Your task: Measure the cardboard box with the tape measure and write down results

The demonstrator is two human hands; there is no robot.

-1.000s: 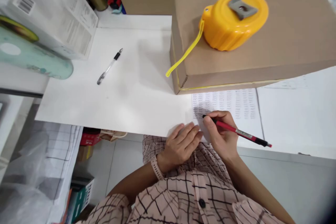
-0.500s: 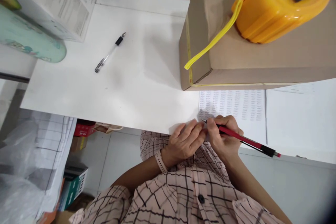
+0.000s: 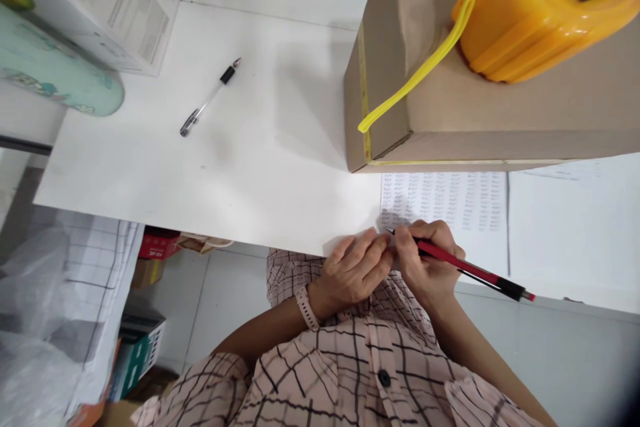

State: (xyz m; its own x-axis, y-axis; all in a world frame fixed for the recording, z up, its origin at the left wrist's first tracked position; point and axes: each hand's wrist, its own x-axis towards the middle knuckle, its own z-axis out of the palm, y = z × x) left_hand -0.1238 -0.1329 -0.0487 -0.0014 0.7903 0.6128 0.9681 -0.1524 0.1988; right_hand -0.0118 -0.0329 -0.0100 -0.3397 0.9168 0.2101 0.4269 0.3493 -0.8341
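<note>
My right hand (image 3: 433, 263) is closed in a writing grip around a red-and-black pen (image 3: 480, 272). Its tip points left, at the lower left corner of a sheet (image 3: 450, 200) covered in columns of small handwriting. Whether the tip touches the paper cannot be made out. My left hand (image 3: 355, 270), wearing a pale wristband, lies with its fingers stretched out at the front edge of the white table (image 3: 250, 187). Its fingertips are beside the sheet's corner, close to my right hand.
A cardboard box (image 3: 379, 93) covers the sheet's far part, with an orange tape measure (image 3: 540, 20) on top. A clear pen (image 3: 210, 99) lies on the table. At the left are a mint-green bottle (image 3: 65, 73) and a white box (image 3: 125, 7). Plastic bags (image 3: 37, 340) sit lower left.
The view has shifted slightly, so the box and tape measure appear a little farther right. Both hands and the red-and-black pen keep nearly the same pose.
</note>
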